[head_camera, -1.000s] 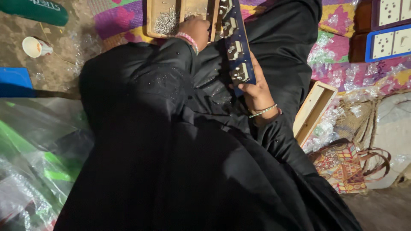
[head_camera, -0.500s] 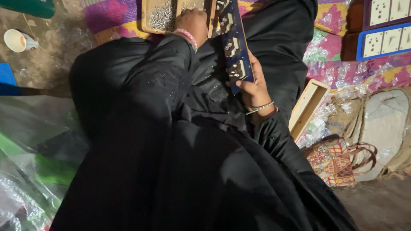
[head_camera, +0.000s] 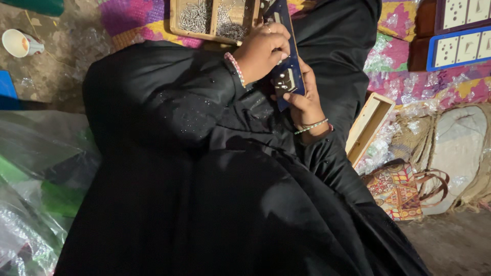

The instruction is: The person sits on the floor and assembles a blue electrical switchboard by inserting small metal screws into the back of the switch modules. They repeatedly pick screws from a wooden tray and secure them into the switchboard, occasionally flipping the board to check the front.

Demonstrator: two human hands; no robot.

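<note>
Left hand (head_camera: 262, 51) pinching the top of a blue panel (head_camera: 286, 56), right hand (head_camera: 306, 102) gripping below: small screws risk dropping into dark cloth.

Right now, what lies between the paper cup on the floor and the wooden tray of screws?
In the head view, bare dusty floor and the edge of a pink and yellow mat lie between the cup and the tray.

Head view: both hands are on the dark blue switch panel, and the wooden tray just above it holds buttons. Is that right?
Not quite. In the head view the wooden tray holds small silvery metal screws, not buttons. The rest stands: the left hand lies over the dark blue switch panel, and the right hand grips it from below.
</note>
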